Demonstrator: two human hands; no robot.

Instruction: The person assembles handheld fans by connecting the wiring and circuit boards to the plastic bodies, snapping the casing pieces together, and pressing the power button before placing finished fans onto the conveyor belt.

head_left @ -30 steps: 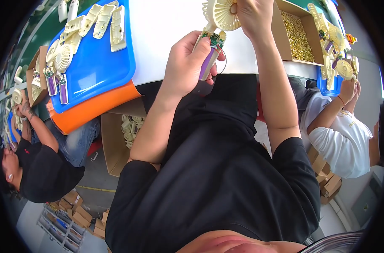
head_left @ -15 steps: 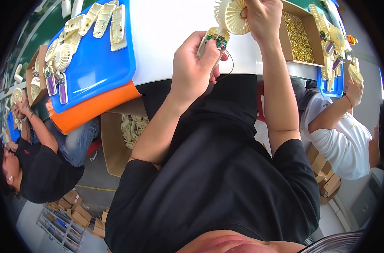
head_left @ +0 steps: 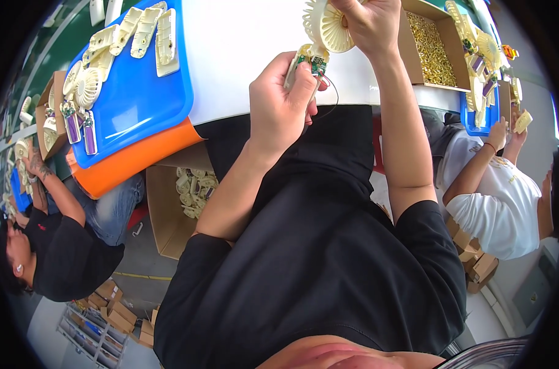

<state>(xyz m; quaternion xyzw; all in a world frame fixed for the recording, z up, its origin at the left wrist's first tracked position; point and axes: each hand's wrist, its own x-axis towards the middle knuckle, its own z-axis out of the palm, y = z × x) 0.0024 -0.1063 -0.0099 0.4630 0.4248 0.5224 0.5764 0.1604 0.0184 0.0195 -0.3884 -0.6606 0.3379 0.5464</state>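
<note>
- Blue plastic tray (head_left: 144,98), stacked on an orange tray (head_left: 132,160) to your left: it holds cream plastic handle shells (head_left: 147,31), a round cream fan grille (head_left: 86,86) and small purple cylindrical cells (head_left: 81,129).
- Open brown cardboard box (head_left: 414,37) to your right: it is filled with small brass-coloured metal parts (head_left: 436,52).
- Brown cardboard carton (head_left: 162,215) below the table edge: it contains cream plastic fan parts (head_left: 196,187).
- Cream plastic handheld fan head (head_left: 328,24): your right hand (head_left: 371,24) is clenched on its round grille, above the white table (head_left: 248,43).
- Cream fan handle with a small green circuit board (head_left: 310,60): your left hand (head_left: 282,107) grips it, thumb pressed beside the board; it sits directly under the fan head, touching it. A thin dark wire (head_left: 334,98) loops from it.
- Around you: a person in a white shirt (head_left: 507,197) at a second blue tray (head_left: 476,117) on your right; a person in a black shirt (head_left: 64,264) on your left.
</note>
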